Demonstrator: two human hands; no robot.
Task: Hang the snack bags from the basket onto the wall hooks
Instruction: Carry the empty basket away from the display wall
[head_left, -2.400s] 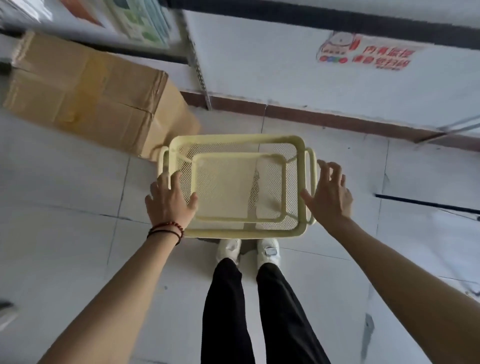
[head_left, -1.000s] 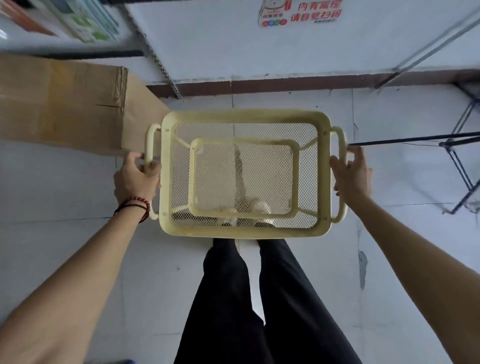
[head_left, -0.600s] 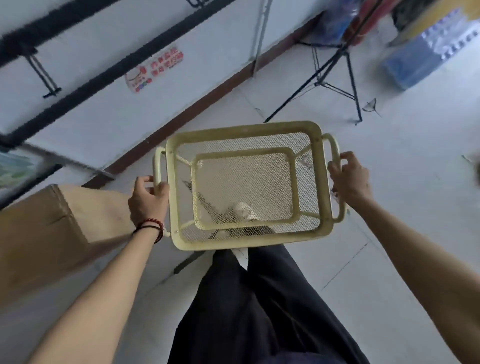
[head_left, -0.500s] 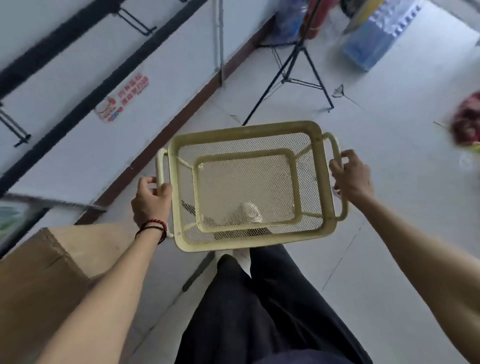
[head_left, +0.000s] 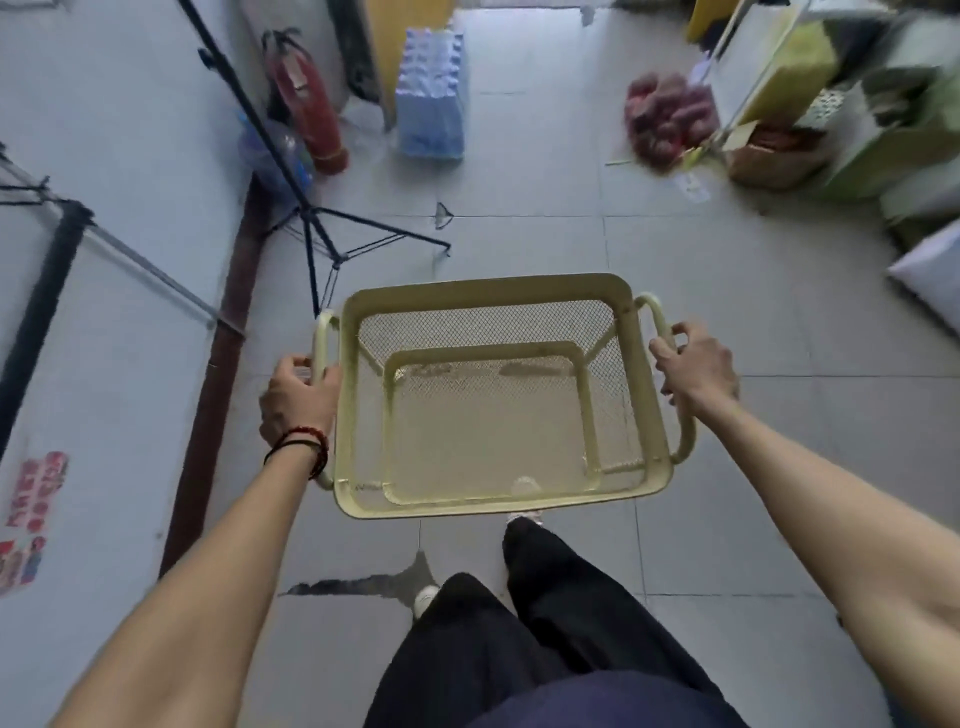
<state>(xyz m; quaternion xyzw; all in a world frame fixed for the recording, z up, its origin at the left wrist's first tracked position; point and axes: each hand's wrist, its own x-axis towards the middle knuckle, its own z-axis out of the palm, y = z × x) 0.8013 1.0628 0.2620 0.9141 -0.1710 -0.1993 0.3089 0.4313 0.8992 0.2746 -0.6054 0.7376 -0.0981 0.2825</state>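
No readable text anywhere. On the white wall (head_left: 124, 395) at left, a sticker (head_left: 32, 512) with red characters and small coloured pictures, too blurred and skewed to make out. On the red fire extinguisher (head_left: 307, 106), a pale label near the top, smeared to a patch. On the wrapped pack of water bottles (head_left: 431, 98) and the green cartons (head_left: 795, 62) at right, only blur.

Bare arms; red/blk bracelets (head_left: 306, 451) (left wrist); blk trousers (head_left: 530, 639).

Basket (head_left: 498, 291) between hands, tripod (head_left: 317, 218) ahead left.
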